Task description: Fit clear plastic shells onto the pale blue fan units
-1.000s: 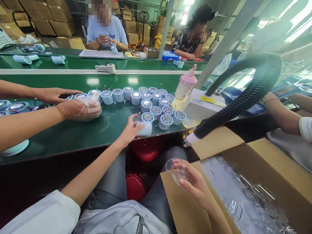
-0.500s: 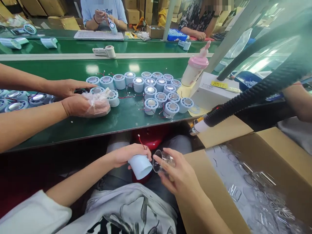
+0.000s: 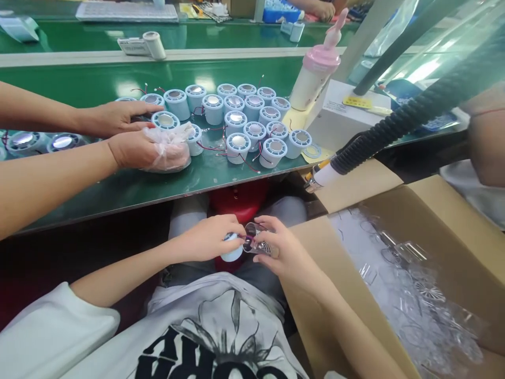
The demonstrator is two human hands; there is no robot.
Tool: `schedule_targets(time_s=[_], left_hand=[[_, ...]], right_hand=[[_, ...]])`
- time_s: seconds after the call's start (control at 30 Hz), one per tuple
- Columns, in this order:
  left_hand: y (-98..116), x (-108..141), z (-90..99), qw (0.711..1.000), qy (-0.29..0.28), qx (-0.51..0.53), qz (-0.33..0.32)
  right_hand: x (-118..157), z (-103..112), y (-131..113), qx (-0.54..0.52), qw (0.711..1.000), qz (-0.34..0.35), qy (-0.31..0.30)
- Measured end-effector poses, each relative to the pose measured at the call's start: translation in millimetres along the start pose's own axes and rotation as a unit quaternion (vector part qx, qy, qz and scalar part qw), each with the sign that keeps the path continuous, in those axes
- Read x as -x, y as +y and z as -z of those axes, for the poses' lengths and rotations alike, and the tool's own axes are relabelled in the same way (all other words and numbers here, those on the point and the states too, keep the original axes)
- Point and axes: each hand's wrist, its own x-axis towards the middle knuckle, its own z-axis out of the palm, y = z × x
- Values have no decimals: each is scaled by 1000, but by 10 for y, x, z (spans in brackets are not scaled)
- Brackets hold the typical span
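Note:
Over the lap, my left hand (image 3: 211,237) is closed round a light-blue cylindrical housing (image 3: 232,249), with its fingers over the upper side. Just to the right, my right hand (image 3: 276,245) grips a clear plastic cup-shaped part (image 3: 258,238) between thumb and fingers. The open rim of the clear part faces the blue housing, close beside it. A dark red wire (image 3: 248,239) shows between the two parts. Whether the parts touch cannot be made out.
Several blue housings (image 3: 239,142) stand on the green bench (image 3: 158,192). Another person's hands (image 3: 132,147) hold a plastic-wrapped bundle (image 3: 169,150) at left. A carton (image 3: 315,295) of clear parts lies right, below a black hose (image 3: 379,134). A pink-lidded bottle (image 3: 311,76) stands behind.
The view has tilted downward. My left hand has turned the blue housing, so its open end no longer faces the camera, and the housing and clear part are closer together.

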Motion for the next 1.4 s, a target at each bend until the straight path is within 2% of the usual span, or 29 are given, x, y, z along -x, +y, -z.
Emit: schedule_targets(time_s=[0.07, 0.13, 0.2, 0.3, 0.4, 0.53, 0.6, 0.7, 0.8, 0.9, 1.07, 1.27, 1.33, 1.4], left_hand=[[-23, 28, -17, 999, 30, 21, 7], [-36, 52, -33, 998, 36, 45, -2], [-32, 67, -46, 998, 33, 50, -7], [-20, 65, -38, 998, 49, 45, -7], [-41, 33, -13, 987, 76, 141, -17], [-113, -18, -43, 952, 82, 293, -14], [-143, -41, -83, 956, 102, 272, -43], [-174, -90, -125, 968, 138, 169, -122], [-198, -152, -138, 967, 127, 127, -179], [-223, -192, -163, 963, 124, 125, -206], [-262, -224, -233, 955, 185, 93, -211], [-318, -346, -171, 977, 90, 52, -188], [-304, -382, -159, 973, 75, 87, -200], [-266, -395, -170, 965, 54, 161, -201]], right_hand=[[0, 45, -25, -78, 997, -16, 5], [-6, 73, -62, -109, 994, -13, 8], [-15, 64, -86, -93, 996, -2, 11], [-18, -6, -82, 8, 1000, 7, 26], [0, -66, -58, 68, 996, 21, 49], [38, -33, -71, -15, 995, 49, 89], [53, 7, -80, -56, 992, 38, 106], [68, 42, -56, -92, 988, 7, 122], [80, 43, -3, -118, 984, -10, 135], [103, 29, 29, -130, 981, -24, 143], [155, -2, 28, -110, 975, -32, 189], [157, -18, 22, -176, 957, -76, 218], [140, -2, 40, -248, 936, -98, 229], [126, 22, 78, -335, 903, -122, 240]])
